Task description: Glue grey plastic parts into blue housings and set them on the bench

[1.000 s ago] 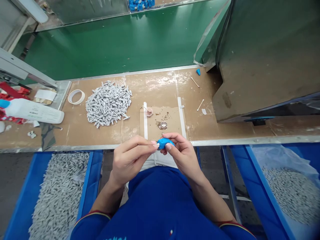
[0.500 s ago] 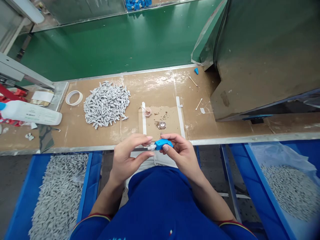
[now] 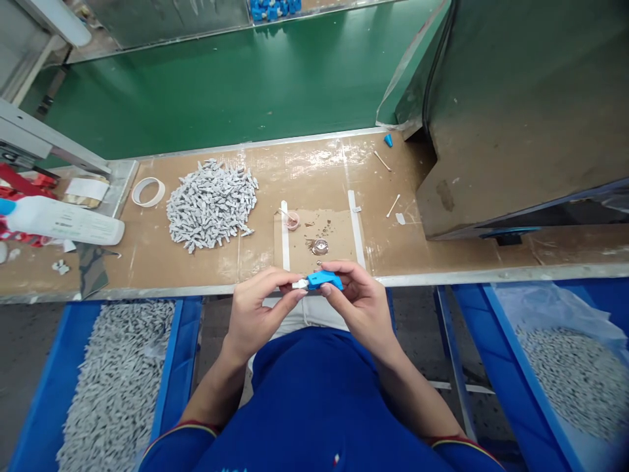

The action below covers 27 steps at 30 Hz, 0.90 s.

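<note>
Held up at the near edge of the worktop [image 3: 304, 174], at a height hard to judge: a small blue piece [image 3: 319, 278], pinched in the right hand [image 3: 363, 305] with thumb to the near side and fingers to the far side. Projecting from its left end, a pale grey piece [image 3: 299, 284], flanked by thumb and forefinger of the left hand [image 3: 255, 308]; narrow there, but impossible to tell if firmly gripping. Aligned lengthwise from left to right, pointing left with the grey end, bending slightly nearward at the right. Probably light and stiff, judging by a moulded-plastic look; smooth enough, perhaps, to slip, and likely most fragile at the slim grey end. Best taken by the broader blue flanks. Heaped farther left on the worktop, a pile of grey pieces [image 3: 211, 206].
</note>
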Available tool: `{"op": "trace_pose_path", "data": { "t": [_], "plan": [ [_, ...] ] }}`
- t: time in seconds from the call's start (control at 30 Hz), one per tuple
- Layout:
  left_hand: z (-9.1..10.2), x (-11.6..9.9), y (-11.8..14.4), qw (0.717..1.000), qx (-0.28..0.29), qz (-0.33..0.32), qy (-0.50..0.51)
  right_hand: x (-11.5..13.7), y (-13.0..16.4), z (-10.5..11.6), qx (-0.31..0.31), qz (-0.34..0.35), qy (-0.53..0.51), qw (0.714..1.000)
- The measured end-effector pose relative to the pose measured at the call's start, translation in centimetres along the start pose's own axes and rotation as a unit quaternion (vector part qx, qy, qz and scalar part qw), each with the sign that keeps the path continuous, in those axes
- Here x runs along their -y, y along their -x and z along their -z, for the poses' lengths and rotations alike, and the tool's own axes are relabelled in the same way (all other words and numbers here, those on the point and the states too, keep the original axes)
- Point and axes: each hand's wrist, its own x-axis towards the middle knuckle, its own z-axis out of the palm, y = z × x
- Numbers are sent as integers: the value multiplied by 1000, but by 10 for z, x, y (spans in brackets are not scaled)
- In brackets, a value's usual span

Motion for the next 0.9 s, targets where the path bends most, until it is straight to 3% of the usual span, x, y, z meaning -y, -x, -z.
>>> {"op": "trace_pose_path", "data": {
  "t": [0.23,0.33,0.43,0.53,0.63,0.73,0.9],
  "plan": [
    [7,1,2,999,-39,24,-21,-3,-1,7,-43,5,8,999],
    [12,3,0,993,-55,99,19,-4,-2,17,-79,4,4,997],
    [14,5,-6,976,-33,182,113,-7,-4,31,-112,18,9,993],
    [14,9,-12,962,-20,212,172,-17,-9,49,-157,29,16,987],
    [12,14,-17,961,-12,222,167,-34,-16,68,-204,32,17,978],
    [8,17,-26,975,3,197,102,-54,-26,86,-235,26,8,972],
    [-2,19,-54,992,69,58,-93,-75,-35,100,-256,17,9,967]
  ]
}}
